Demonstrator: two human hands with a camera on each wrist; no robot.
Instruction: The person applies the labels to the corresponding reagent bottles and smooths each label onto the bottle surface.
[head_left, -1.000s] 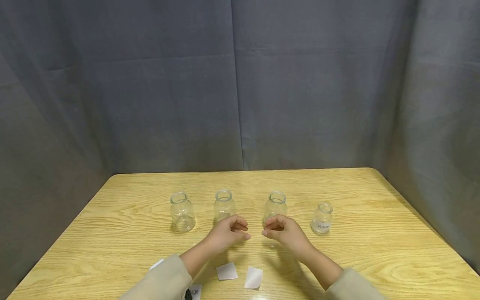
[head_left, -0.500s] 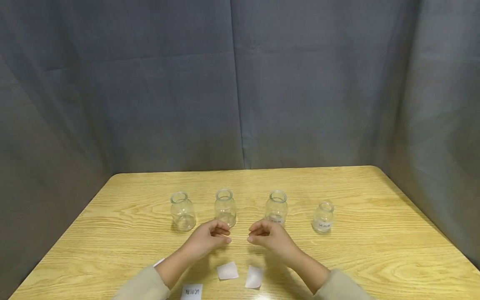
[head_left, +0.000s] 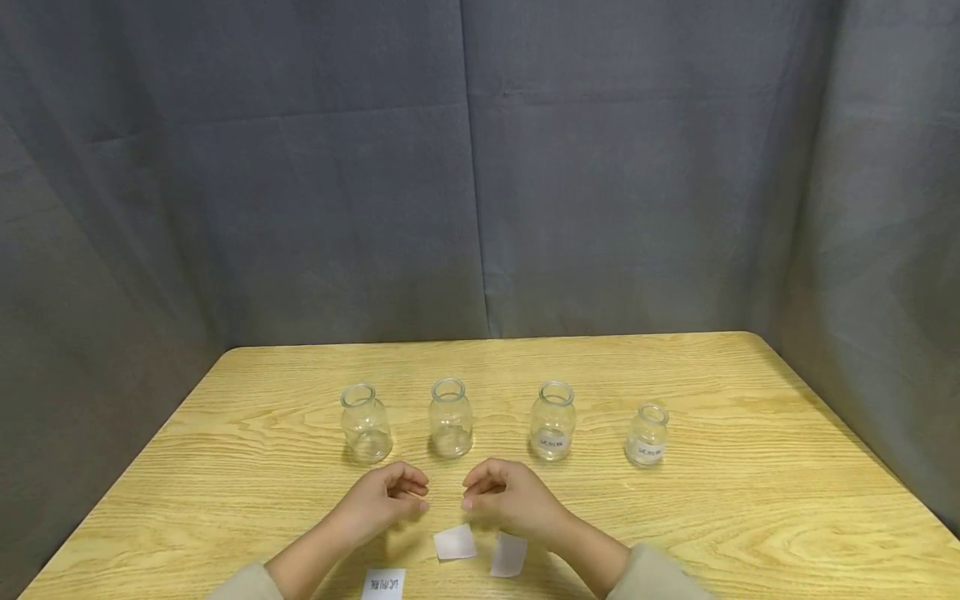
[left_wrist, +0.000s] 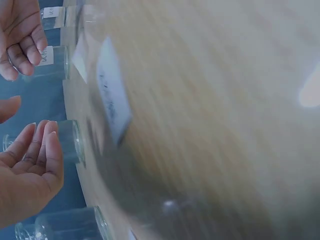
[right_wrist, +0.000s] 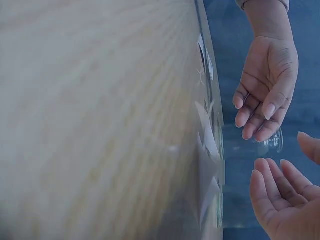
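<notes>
near edge, left of middle: white slip with dark handwritten-looking characters [head_left: 383,585], lower part cut off by the frame; characters turned the wrong way round for the person's seat, too small to read surely. a bit farther, two blank-faced slips side by side on the table [head_left: 712,492]: left slip [head_left: 454,542] and right slip [head_left: 509,557], the right one partly under the right wrist in the head view.

left hand [head_left: 384,500] and right hand [head_left: 512,497] hover beyond/over the slips, facing each other, apart. both: fingers loosely curved, thumb clear of fingertips, only air in the grip. head view shows mostly backs of hands; left wrist view shows palms and the thumb gap, plus a white sliver [left_wrist: 132,235] at its lower edge, cannot tell what.

farther, four clear glass jars upright in a row: far-left jar [head_left: 367,429], second jar [head_left: 452,421], third jar [head_left: 552,415] and smaller right jar [head_left: 647,429]. third and right ones carry white labels [head_left: 553,442], dark characters, not surely legible; labels also face the left wrist camera. behind: grey-blue curtain [head_left: 360,208].
</notes>
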